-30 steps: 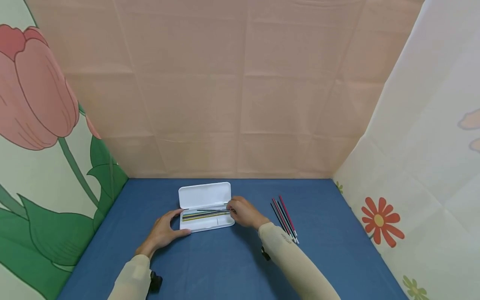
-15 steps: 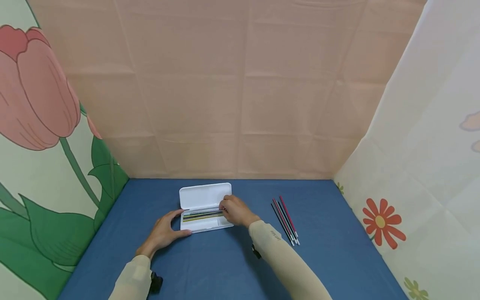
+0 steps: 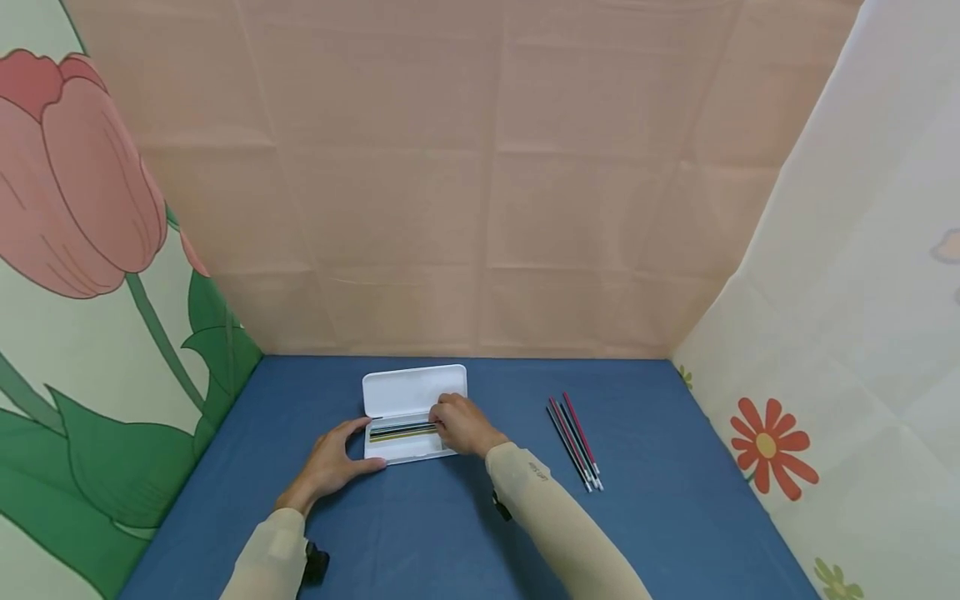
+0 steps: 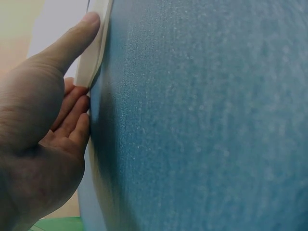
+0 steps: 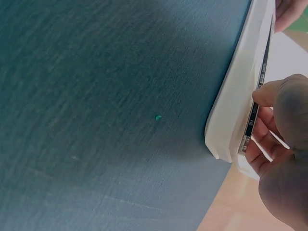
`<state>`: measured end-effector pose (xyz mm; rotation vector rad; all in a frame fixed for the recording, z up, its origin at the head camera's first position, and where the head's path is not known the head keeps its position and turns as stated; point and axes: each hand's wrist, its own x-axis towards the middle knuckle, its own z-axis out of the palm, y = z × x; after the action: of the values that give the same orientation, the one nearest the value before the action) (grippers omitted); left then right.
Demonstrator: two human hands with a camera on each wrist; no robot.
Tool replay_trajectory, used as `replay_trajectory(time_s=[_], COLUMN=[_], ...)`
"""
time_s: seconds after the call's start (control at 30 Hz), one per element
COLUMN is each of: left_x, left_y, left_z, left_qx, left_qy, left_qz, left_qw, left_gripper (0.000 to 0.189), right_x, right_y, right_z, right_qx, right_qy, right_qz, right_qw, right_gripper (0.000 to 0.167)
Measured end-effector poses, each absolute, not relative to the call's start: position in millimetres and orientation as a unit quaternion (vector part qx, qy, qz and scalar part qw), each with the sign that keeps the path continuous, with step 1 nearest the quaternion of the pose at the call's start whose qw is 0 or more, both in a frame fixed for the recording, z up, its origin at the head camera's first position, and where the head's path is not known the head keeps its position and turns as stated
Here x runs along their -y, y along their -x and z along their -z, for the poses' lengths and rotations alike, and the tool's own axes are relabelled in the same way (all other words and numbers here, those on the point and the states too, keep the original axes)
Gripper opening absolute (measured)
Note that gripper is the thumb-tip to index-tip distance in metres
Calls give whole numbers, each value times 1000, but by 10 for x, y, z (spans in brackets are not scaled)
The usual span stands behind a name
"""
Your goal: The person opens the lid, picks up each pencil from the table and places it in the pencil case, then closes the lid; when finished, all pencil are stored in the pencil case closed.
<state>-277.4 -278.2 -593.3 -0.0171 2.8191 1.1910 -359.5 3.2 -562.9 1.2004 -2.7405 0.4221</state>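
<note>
A white pencil case lies with its lid raised at the back of the blue table. Several pencils, dark and yellowish, lie lengthwise in its tray. My left hand holds the case's left end, thumb at the front edge and fingers at the back corner; the left wrist view shows the thumb against the white side. At the right end, my right hand pinches a black pencil with printed markings, low over the tray and along its length. That hand covers part of the case in the head view.
To the right, several red and dark pencils with white ends lie side by side on the blue cloth. A beige backdrop rises behind the table, with flower-printed sheets on both sides.
My right hand has moved left over the tray along with the pencil, lower and further along the case. The left hand stays at the case's left end.
</note>
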Motion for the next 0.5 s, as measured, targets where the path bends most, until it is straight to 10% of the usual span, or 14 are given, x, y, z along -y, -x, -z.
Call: replay_trajectory(time_s=[0.5], left_x=[2795], left_y=[2773], left_z=[5942], left_qx=[-921], left_qy=[1], left_qz=[-387], left_qw=[38], left_gripper=[107], right_x=[36], right_y=[3617], right_z=[5692], right_qx=[918], right_qy=[-377], right_qz=[-110], right_qw=[57], right_gripper=[20])
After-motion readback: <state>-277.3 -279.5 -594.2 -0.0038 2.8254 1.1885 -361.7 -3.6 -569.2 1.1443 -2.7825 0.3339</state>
